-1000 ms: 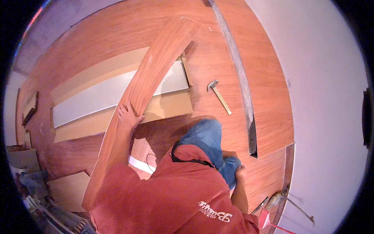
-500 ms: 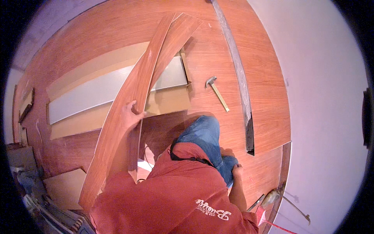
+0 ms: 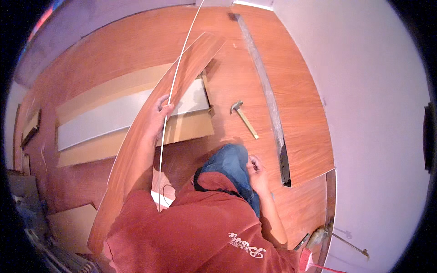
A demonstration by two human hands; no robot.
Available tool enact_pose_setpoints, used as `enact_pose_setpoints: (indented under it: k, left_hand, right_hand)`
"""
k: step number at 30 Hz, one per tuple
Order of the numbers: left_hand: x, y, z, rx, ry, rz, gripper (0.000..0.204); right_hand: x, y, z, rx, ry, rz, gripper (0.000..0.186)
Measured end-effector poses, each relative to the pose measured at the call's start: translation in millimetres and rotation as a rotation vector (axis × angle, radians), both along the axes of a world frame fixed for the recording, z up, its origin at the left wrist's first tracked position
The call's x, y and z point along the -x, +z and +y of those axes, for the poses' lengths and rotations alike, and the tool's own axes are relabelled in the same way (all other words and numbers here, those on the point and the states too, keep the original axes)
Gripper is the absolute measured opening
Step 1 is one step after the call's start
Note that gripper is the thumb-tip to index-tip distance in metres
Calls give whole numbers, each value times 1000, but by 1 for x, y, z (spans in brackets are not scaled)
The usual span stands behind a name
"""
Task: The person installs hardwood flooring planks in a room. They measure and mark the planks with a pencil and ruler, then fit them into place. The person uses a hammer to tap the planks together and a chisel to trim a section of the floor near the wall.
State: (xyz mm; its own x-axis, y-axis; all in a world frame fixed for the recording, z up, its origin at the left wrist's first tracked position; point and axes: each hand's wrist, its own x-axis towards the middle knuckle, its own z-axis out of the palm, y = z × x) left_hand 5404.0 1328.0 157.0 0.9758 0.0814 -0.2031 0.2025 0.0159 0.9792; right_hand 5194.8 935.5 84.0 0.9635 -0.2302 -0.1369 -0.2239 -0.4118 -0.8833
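Observation:
My left hand (image 3: 160,116) is closed on a long floor plank, which stands nearly edge-on so that it shows mainly as a thin pale edge (image 3: 182,51). Beneath and beside it, a second reddish-brown wood-look plank (image 3: 136,136) slants across an open cardboard box (image 3: 189,130). My right hand (image 3: 257,169) is raised beside my bent knee, fingers loosely bent and apart, with nothing seen in it. Ahead of that hand, a claw hammer (image 3: 246,122) with a pale handle lies on the laid floor. A long narrow gap (image 3: 268,93) in the flooring runs to the hammer's right.
Inside the box lie white-faced boards (image 3: 104,116). A wall (image 3: 373,113) rises along the right side. Near its foot lie a metal bar (image 3: 350,243) and a red-and-white object (image 3: 306,260). Another cardboard piece (image 3: 70,225) lies at lower left.
The plank in my left hand has turned from showing its broad face to nearly edge-on. My right hand has lifted off my lower leg and moved forward beside the knee.

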Motion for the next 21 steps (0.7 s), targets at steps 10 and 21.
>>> enact_pose_setpoints:
  k: [10,21]
  left_hand:
    - [-5,86,-62,150,-289,-350,81]
    - [58,103,-154,-133,-536,-819,85]
  right_hand:
    - [-47,133,36,18,148,-232,38]
    - [-85,268,13,-252,14,-665,43]
